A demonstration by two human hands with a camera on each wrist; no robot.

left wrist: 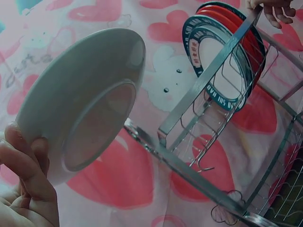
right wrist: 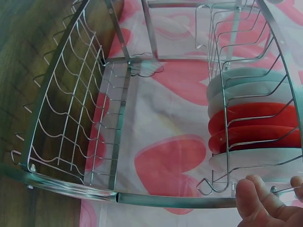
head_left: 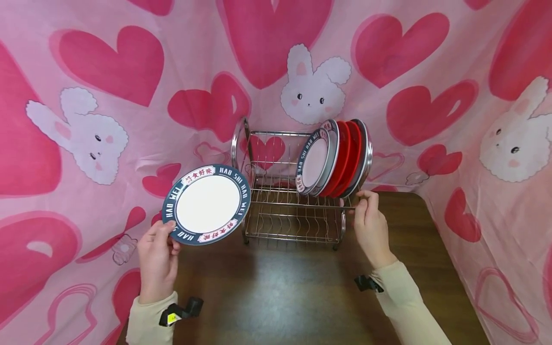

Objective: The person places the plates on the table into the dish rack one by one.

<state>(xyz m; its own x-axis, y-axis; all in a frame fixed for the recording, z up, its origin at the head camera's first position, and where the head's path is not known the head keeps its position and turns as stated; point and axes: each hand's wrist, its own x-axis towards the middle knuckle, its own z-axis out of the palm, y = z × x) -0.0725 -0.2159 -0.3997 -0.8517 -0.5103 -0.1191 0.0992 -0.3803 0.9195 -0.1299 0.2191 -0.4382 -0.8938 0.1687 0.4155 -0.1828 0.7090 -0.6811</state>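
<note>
My left hand (head_left: 158,256) pinches the edge of a round white plate (head_left: 208,203) with a dark blue lettered rim, thumb on the upper face. It is held out to the left of a two-tier metal dish rack (head_left: 297,205). The left wrist view shows the plate's plain pale underside (left wrist: 102,113). At the rack's right front corner, my right hand (head_left: 372,232) grips the end of the upper tier's front bar. Beside it, several plates lean on edge in the upper tier: blue-rimmed ones (head_left: 314,163) and red ones (head_left: 341,160) between them.
The rack stands on a dark wooden table (head_left: 276,287). A pink cloth (head_left: 267,108) with hearts and rabbits hangs behind and at both sides. The lower tier (head_left: 293,225) is wire, with curved dividers.
</note>
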